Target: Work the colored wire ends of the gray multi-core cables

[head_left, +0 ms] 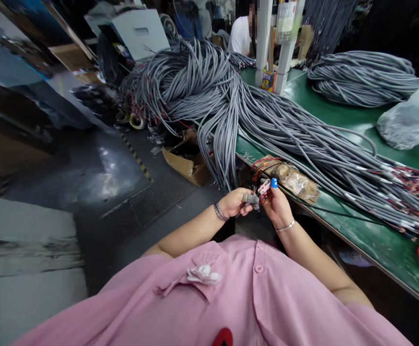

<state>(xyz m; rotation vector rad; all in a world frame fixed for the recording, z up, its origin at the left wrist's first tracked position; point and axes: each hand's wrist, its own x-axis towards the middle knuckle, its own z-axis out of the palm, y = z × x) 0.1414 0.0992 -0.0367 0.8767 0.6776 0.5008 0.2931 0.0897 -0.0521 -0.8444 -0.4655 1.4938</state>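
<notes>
Both hands meet close together in front of my chest, just off the table's front edge. Grey wrapping covers fingertips of my left hand (235, 202), which is closed in a pinch. Thin wires (254, 189) stick up from that pinch. My right hand (277, 205) wears a blue finger cover (274, 182) on the thumb. Between its thumb and fingers is a small pink-and-white piece (264, 187), too small to name surely. Fine reddish strands run between the two hands. Fingers partly hide what is held.
A large heap of grey cables (209, 81) spreads along the green table (382, 240), their stripped ends at the right. Beyond lie a coiled cable bundle (364, 79) and a clear plastic bag (411, 117). A taped block (296, 180) sits at the edge; a cardboard box (184, 163) stands below.
</notes>
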